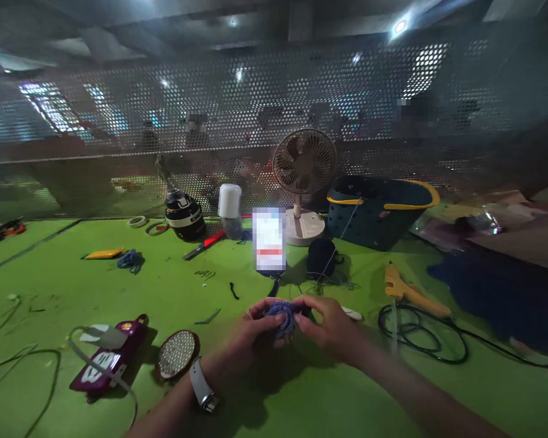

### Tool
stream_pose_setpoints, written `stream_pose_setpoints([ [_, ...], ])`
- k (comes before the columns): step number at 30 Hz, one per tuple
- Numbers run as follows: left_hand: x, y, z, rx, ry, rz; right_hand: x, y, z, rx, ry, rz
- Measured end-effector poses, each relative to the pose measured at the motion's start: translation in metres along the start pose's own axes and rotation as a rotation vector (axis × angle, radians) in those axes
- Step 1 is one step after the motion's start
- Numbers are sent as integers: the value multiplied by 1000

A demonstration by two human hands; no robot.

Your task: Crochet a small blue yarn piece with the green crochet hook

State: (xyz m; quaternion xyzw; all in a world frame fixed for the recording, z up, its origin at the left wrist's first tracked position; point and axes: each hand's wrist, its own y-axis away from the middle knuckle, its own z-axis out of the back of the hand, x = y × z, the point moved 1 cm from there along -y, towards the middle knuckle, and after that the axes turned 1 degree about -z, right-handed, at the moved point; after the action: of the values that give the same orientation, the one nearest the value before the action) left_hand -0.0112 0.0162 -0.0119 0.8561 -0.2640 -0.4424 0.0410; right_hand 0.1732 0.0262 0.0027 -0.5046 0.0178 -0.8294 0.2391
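Observation:
A small piece of blue-purple crochet work [282, 317] is held up over the green table between my two hands. My left hand [260, 325] pinches it from the left, thumb across its front. At its upper right edge, the fingers of my right hand [326, 325] are closed on it. Whether a hook is in the right fingers cannot be made out; a pale handle-like end [351, 313] shows just beyond that hand. A dark ball of yarn [322, 258] lies behind my hands, with a strand running up from it. Just ahead stands a lit phone [269, 239], its screen blurred.
Behind stand a fan [304, 163], a dark basket [365, 222] with yellow handles, a white-lidded bottle [229, 204] and a black jar [185, 217]. A glue gun [413, 292] with its cord lies right; a power strip [112, 359] and a round perforated disc [178, 354] lie left.

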Motion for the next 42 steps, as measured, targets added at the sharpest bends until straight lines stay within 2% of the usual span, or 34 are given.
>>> stream_pose_setpoints([
  [3,0,1,0,-12,-18,29,1,1,-1,-15,102,87],
  [8,1,2,-5,-97,-7,-27,2,0,-2,-48,203,147],
  [13,9,-1,-3,-252,-85,-155,-3,3,-11,-81,367,232],
  [17,14,-4,1,-300,-270,-262,-6,6,-18,-127,449,289],
  [21,12,-5,2,-299,-375,-245,-7,6,-19,-125,428,221],
  [26,4,-2,-2,-240,-286,-109,-1,3,-14,-154,371,146],
  [30,0,0,-3,-160,-248,-74,-1,1,-11,-155,338,112],
  [32,-1,0,-2,-154,-260,-82,-4,1,-11,-148,330,114],
  [37,1,-1,-1,-233,-346,-157,-7,2,-13,-159,309,192],
  [42,2,-1,-1,-233,-400,-203,-1,4,-11,-108,288,269],
])
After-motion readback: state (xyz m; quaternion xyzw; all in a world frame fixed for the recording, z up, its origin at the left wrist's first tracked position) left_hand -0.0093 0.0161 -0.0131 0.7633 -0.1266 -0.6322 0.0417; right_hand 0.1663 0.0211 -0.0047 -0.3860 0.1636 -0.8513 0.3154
